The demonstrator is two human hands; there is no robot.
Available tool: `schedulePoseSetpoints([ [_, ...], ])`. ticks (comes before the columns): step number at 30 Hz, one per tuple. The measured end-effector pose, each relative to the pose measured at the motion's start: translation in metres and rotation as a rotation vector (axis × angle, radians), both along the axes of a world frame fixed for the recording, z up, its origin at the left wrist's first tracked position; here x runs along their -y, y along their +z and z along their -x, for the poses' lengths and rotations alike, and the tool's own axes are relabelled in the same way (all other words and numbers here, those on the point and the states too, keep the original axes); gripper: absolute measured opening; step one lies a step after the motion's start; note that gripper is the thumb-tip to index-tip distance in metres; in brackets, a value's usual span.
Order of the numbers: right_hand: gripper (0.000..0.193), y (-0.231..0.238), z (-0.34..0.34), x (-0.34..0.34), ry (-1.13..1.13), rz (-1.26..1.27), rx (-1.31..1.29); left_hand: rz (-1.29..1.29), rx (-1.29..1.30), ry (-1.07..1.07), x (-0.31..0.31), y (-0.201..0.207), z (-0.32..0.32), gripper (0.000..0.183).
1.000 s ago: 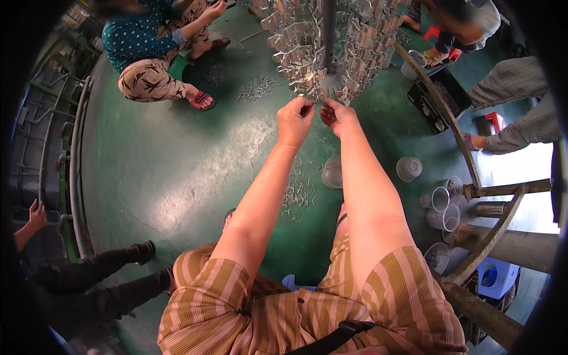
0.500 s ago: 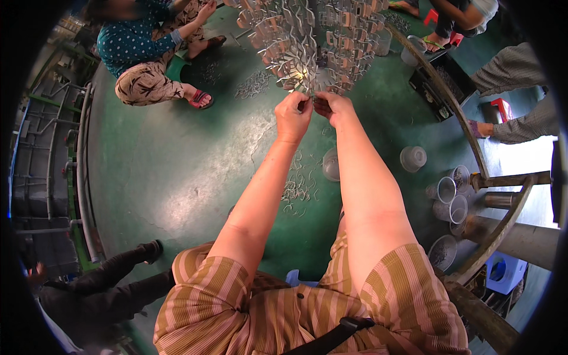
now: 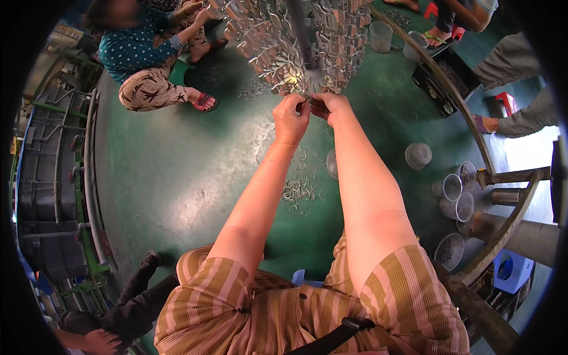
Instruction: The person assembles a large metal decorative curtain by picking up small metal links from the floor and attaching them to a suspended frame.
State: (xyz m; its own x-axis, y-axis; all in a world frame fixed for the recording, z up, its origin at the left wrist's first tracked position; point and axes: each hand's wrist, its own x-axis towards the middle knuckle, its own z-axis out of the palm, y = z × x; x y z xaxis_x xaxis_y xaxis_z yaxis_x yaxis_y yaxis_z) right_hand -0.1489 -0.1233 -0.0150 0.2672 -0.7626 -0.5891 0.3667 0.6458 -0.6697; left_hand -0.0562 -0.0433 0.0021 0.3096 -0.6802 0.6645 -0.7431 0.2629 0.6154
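Note:
A tall hanging rack (image 3: 254, 41) bristles with wavy metal hooks and many small metal pieces around a dark central rod (image 3: 300, 35). Both my arms stretch out to its lower end. My left hand (image 3: 291, 118) is closed in a pinch just below the lowest hooks. Beside it, almost touching, my right hand (image 3: 332, 107) has its fingers bent toward the same spot. What the fingertips hold is too small and too covered to make out. Loose curved metal hooks (image 3: 300, 186) lie scattered on the green floor beneath my forearms.
A person in a dotted teal top (image 3: 133, 50) sits at the far left. Clear plastic tubs (image 3: 418, 155) stand on the right, near a curved metal rail (image 3: 509, 222) and a black crate (image 3: 445, 80). A blue stool (image 3: 512, 269) sits beyond the rail. Pipework (image 3: 89, 177) runs along the left.
The rack has turned and shifted slightly left. My hands stay together at its lower end. At the lower left, another person's legs have moved, and a hand now shows there.

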Motion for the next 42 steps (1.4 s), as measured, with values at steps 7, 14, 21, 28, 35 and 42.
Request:
schedulePoseSetpoints([
  [7,0.014,-0.007,0.005,0.001,0.052,-0.048,0.061,-0.076,-0.069,0.040,-0.001,0.006,0.004,0.012],
  [14,0.013,-0.005,0.017,-0.004,0.185,-0.024,0.074,-0.153,-0.157,0.077,-0.020,0.018,0.012,0.011],
  [21,0.018,-0.007,0.030,-0.004,0.252,-0.040,0.115,-0.169,-0.305,0.059,-0.030,0.030,0.018,0.011],
  [28,0.025,0.003,0.043,-0.007,0.272,0.006,0.103,-0.190,-0.337,0.099,-0.044,0.028,0.012,0.012],
  [35,0.027,0.015,0.063,-0.004,0.377,0.031,-0.119,-0.468,-0.198,0.276,-0.080,-0.059,-0.023,0.011],
  [42,0.026,0.033,0.082,0.007,0.633,0.075,-0.397,-0.680,-0.137,0.335,-0.102,-0.093,-0.032,0.009],
])
